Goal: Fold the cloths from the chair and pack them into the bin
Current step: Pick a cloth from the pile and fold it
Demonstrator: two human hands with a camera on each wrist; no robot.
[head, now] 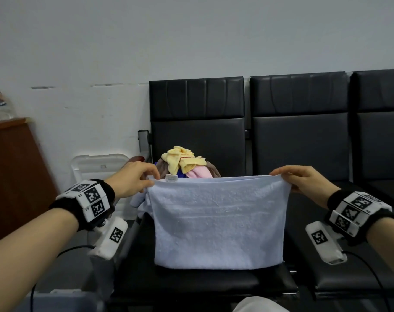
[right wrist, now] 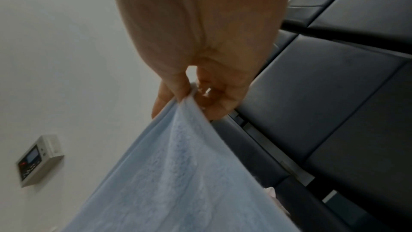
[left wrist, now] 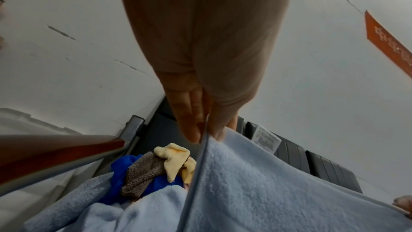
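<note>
Behind everything stands a pale, scuffed wall (head: 191, 41), and along it a row of black padded chairs; the chair (head: 198, 280) in the middle is the work surface. Above its seat hangs the light blue towel (head: 218, 221), stretched flat between the two hands with its long axis running left to right, and its lower edge touches or almost touches the seat. The left hand (head: 135, 180) pinches the upper left corner between thumb and fingers, and the right hand (head: 304, 179) pinches the upper right corner in the same way. Both hands seem equally near, so I judge the next fold brings one corner across to the other. Behind the towel lies the pile of cloths (head: 183, 165), yellow, pink, brown and blue. A bin (head: 56, 300) seems to show low on the left, near the left forearm, though only its blurred edge is visible.
</note>
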